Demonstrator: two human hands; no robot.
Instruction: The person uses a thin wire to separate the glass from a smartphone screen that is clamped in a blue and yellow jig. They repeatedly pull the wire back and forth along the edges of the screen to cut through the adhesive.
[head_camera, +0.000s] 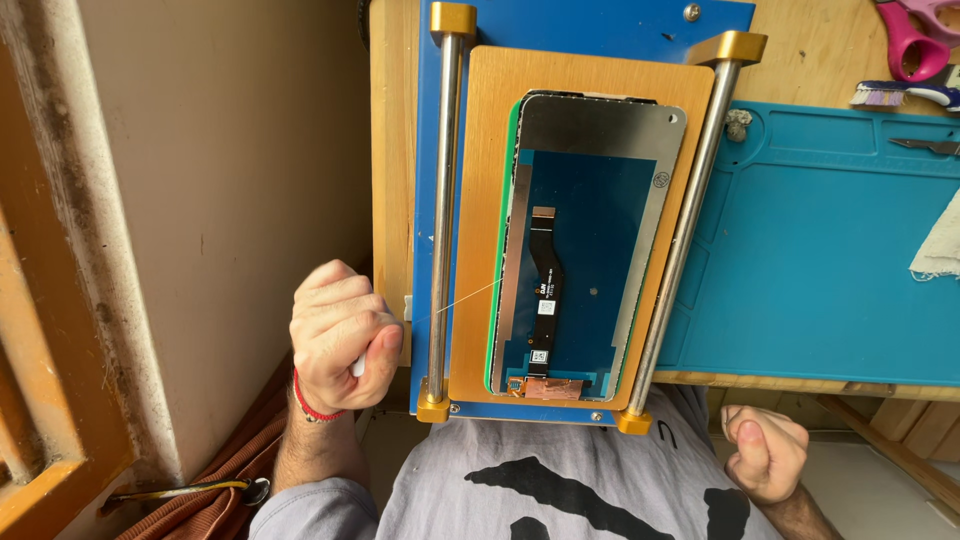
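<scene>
Phone screen panel (590, 250): lies back-side up on a tan board (490, 150), a grey metal backing with a blue middle, a black ribbon cable (545, 290) running down it and a copper patch at its 6 o'clock end.
Fixture (600, 25): a blue plate under the board, with two steel rails (443, 220) on brass-coloured blocks, one at 9 o'clock and one at 3 o'clock of the panel.
Wire (460, 303): a thin pale line stretched from the panel's 9 o'clock edge to the left fist.
Left hand (338, 335): clenched tight on the wire's end, a small white piece showing between the fingers, at 8 o'clock of the panel.
Right hand (765, 450): a closed fist at 5 o'clock; whether it holds anything cannot be told.
Mat (830, 260): teal, at 3 o'clock.
</scene>
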